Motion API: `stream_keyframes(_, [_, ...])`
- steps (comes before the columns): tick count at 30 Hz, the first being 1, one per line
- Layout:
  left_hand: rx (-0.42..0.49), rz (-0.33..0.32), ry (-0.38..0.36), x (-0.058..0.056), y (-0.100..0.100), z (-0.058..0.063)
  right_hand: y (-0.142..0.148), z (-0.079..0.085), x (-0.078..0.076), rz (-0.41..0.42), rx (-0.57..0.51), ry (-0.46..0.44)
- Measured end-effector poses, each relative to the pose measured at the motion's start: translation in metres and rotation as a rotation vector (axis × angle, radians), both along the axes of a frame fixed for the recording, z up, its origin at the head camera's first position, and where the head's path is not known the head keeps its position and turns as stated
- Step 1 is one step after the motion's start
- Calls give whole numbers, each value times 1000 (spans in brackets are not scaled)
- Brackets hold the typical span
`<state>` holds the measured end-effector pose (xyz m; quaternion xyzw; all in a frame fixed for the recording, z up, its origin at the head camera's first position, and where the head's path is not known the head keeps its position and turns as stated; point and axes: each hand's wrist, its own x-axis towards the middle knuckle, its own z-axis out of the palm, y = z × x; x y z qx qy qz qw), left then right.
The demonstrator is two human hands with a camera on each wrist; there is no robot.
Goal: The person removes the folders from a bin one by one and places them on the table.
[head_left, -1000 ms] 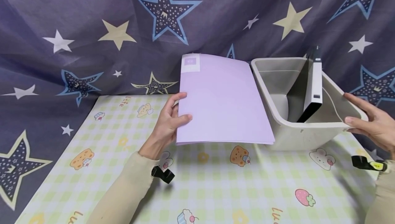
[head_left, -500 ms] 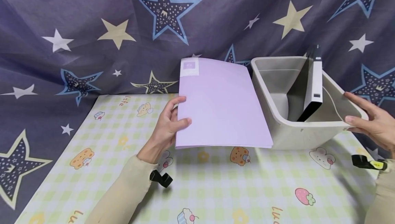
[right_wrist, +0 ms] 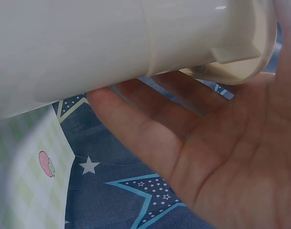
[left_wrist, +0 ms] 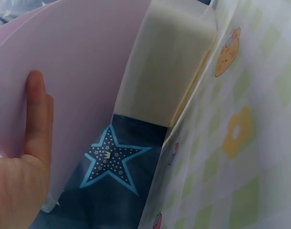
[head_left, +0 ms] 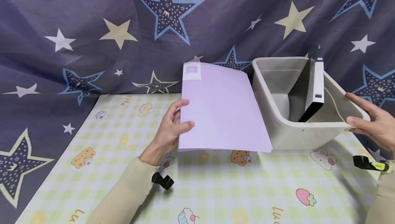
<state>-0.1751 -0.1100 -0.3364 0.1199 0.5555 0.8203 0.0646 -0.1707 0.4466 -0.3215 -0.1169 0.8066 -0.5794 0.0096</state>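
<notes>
A light purple folder (head_left: 220, 110) with a white label at its top left corner is held over the table, tilted toward the camera. My left hand (head_left: 171, 128) pinches its left edge, thumb on the front cover and the other fingers behind. In the left wrist view, fingers (left_wrist: 36, 114) lie along the back of the folder (left_wrist: 83, 57). To its right stands a pale grey plastic bin (head_left: 296, 136). My right hand (head_left: 374, 124) grips the bin's right rim, thumb over the edge; in the right wrist view the fingers (right_wrist: 136, 126) reach under the rim along the outer wall.
Inside the bin leans a black binder (head_left: 314, 83) with a white edge, its top sticking out above the rim. A checked cartoon tablecloth (head_left: 247, 196) covers the table. Behind it hangs a dark curtain (head_left: 213, 21) printed with stars.
The left hand and the purple folder have come slightly lower, nearer the table's front. The right hand stays on the bin's rim, and the bin has not moved.
</notes>
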Motion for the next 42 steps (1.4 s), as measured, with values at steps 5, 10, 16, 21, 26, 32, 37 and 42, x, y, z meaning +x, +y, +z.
stream_keyframes(5, [-24,-6,-5,1,1,-4,1,-3,2,-4,-42,1])
stream_keyframes(10, [-47,7,-3,0,1,-7,1,-2,1,7,-83,0])
stream_keyframes(16, [-69,23,-11,1,2,-9,-2,1,-1,12,42,9])
stream_keyframes(21, [-78,34,-12,2,3,-11,-3,2,-1,32,-17,-2])
stream_keyframes(26, [-84,33,-26,2,6,-14,-2,1,1,-13,117,28])
stream_keyframes(32, [-96,39,-40,1,9,-14,0,0,0,8,-23,7])
stream_keyframes(37, [-128,42,-57,0,11,-15,1,0,1,1,-23,2])
stream_keyframes(42, [-165,52,-83,1,12,-18,1,1,0,-28,131,17])
